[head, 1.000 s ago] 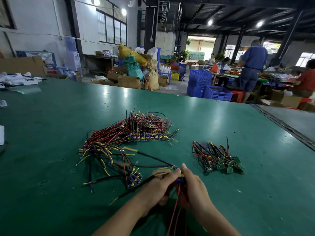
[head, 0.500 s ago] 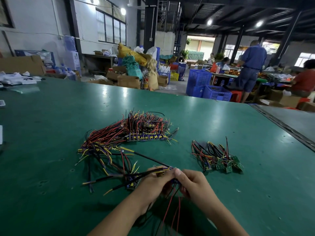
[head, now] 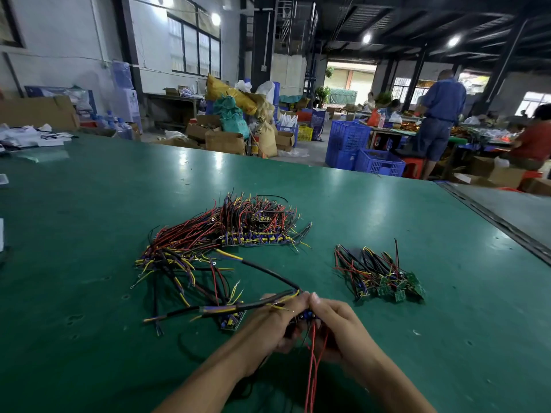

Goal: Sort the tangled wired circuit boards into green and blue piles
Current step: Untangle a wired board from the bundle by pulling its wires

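Note:
On the green table (head: 89, 204) lies a big tangle of blue circuit boards (head: 232, 234) with red, black and yellow wires, at centre left. A smaller pile of green boards (head: 384, 278) sits to its right. Near the front, my left hand (head: 274, 320) and my right hand (head: 337, 326) meet and together grip one blue wired board (head: 307, 315). Its black sheathed cables run left over the table and its red wires hang down between my wrists. Another blue board (head: 232, 320) lies just left of my left hand.
The table's right edge has a dark seam (head: 492, 222). Blue crates (head: 366, 156), cardboard boxes and sacks stand on the floor beyond the far edge. A person in blue (head: 438, 120) stands at another bench at back right. Papers (head: 32, 135) lie at far left.
My hands stayed together on the blue board and shifted slightly back toward me. Its black cables have been pulled free and now stretch out leftwards.

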Demonstrator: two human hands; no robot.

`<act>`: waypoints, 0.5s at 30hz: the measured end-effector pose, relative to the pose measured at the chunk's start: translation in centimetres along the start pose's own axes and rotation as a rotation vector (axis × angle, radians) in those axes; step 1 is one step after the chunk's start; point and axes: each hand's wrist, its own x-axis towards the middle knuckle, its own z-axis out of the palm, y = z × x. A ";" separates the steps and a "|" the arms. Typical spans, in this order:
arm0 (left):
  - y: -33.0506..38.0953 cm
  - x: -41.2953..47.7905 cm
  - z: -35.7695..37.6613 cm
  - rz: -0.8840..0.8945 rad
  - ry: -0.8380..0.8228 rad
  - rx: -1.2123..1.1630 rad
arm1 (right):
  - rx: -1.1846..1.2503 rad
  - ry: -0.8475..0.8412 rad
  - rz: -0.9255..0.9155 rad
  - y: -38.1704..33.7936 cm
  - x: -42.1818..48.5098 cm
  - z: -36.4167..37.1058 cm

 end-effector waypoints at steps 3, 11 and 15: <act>0.1 -0.3 -0.1 -0.008 0.005 0.114 | 0.048 -0.034 0.012 0.1 0.1 -0.1; 0.4 -0.7 -0.2 0.012 0.039 0.275 | 0.051 -0.005 0.040 0.6 0.2 0.7; 0.6 -0.9 -0.2 0.025 -0.092 0.066 | -0.060 0.026 0.048 0.2 0.0 0.6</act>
